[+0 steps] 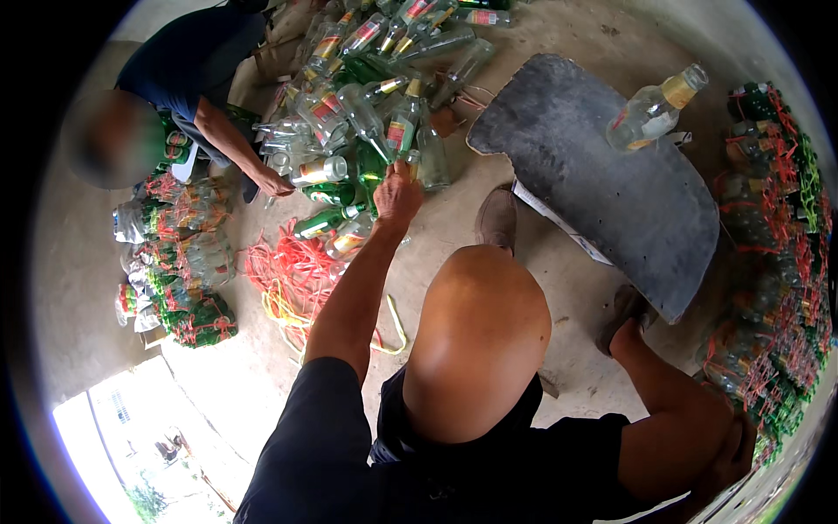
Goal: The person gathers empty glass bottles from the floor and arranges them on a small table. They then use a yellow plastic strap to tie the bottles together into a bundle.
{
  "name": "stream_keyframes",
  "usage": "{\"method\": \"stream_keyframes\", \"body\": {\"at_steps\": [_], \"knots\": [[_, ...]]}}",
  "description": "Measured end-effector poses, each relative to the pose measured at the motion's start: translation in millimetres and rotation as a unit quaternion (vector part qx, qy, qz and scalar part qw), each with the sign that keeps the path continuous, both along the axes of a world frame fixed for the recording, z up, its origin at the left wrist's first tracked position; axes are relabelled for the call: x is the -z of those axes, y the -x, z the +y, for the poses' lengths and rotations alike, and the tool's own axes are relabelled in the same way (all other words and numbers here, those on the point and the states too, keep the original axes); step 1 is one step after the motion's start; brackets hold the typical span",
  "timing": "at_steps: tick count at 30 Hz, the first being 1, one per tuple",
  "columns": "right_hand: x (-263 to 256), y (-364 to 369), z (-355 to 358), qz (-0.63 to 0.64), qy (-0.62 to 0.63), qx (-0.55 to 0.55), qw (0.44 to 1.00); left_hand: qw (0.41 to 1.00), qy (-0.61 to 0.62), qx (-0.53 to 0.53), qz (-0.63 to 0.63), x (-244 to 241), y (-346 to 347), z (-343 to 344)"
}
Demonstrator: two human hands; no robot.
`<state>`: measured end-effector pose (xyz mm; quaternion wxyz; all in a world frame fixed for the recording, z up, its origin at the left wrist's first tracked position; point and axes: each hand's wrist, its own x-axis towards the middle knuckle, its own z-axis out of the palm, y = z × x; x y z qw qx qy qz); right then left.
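My left hand reaches forward into a heap of glass bottles, its fingers closed at the neck of a clear glass bottle. Beside that bottle lies a clear bottle with a red label. A green glass bottle is just left of my fingers. My right hand appears to rest in shadow by my right knee at the lower right edge; its fingers are unclear. Ahead on the right, a clear bottle with a yellow neck label stands on a dark grey board.
A co-worker bends over at the upper left, one hand near the heap. Tangled red and yellow plastic strapping lies on the concrete floor. Bundled bottles line the left, and more tied bottles are stacked at right. A box sits under the board.
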<state>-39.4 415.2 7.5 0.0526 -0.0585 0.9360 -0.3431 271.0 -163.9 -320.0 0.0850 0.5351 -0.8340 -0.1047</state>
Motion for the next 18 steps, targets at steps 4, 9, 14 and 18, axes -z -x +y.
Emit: {"method": "stream_keyframes", "body": {"at_steps": [4,9,14,18], "knots": [[-0.1,-3.1,-0.5,0.02,0.006,-0.022,1.0,0.999,0.003,0.0,0.04,-12.7,-11.2,13.4],[4.7,-2.1,8.1,0.029,0.01,-0.039,0.999,0.995,0.03,0.002,0.092,-27.1,-22.7,31.2],[1.8,-8.0,5.3,0.032,0.037,-0.024,0.999,0.99,0.054,0.036,0.123,-35.0,-29.5,40.0],[3.3,-10.4,10.9,0.036,0.066,-0.041,0.996,0.989,0.062,0.026,0.13,-58.6,-26.4,53.2]]}}
